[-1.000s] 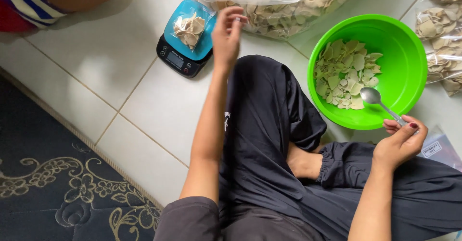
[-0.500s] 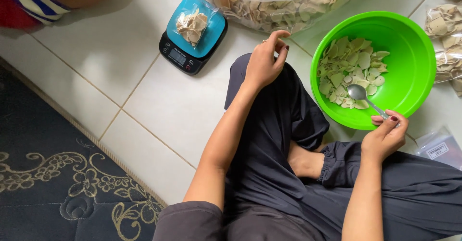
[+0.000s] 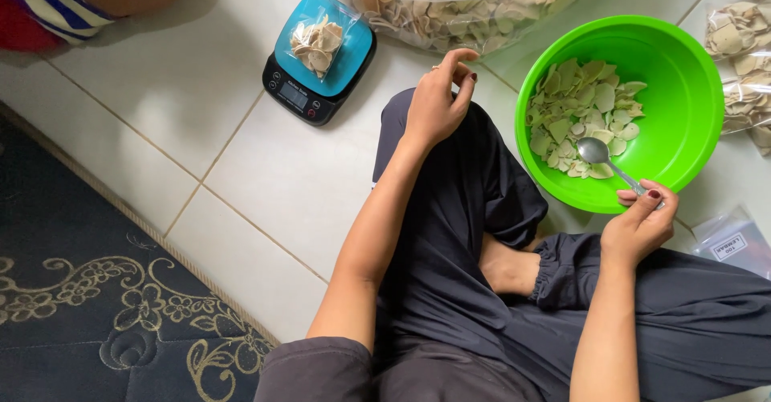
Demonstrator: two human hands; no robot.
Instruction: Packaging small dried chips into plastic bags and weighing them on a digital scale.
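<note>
My right hand [image 3: 640, 224] grips a metal spoon [image 3: 606, 161] by its handle, the bowl of the spoon resting among pale flat crackers inside a bright green plastic bowl [image 3: 683, 97]. My left hand [image 3: 438, 101] hovers above my knee, fingers loosely curled and holding nothing, between the green bowl and a small kitchen scale [image 3: 317, 65]. The scale has a blue top and a black base, and a small clear bag of crackers [image 3: 317, 42] lies on it.
A large clear sack of crackers [image 3: 466, 4] lies at the top. Filled small bags [image 3: 743, 57] lie at the right edge, a flat empty bag [image 3: 735, 245] beside my leg. Another person's striped sleeve [image 3: 48, 4] shows top left. A dark patterned rug [image 3: 80, 289] covers the lower left.
My left hand has pulled back from the bag on the scale toward the green bowl. My right hand has lowered the spoon into the crackers.
</note>
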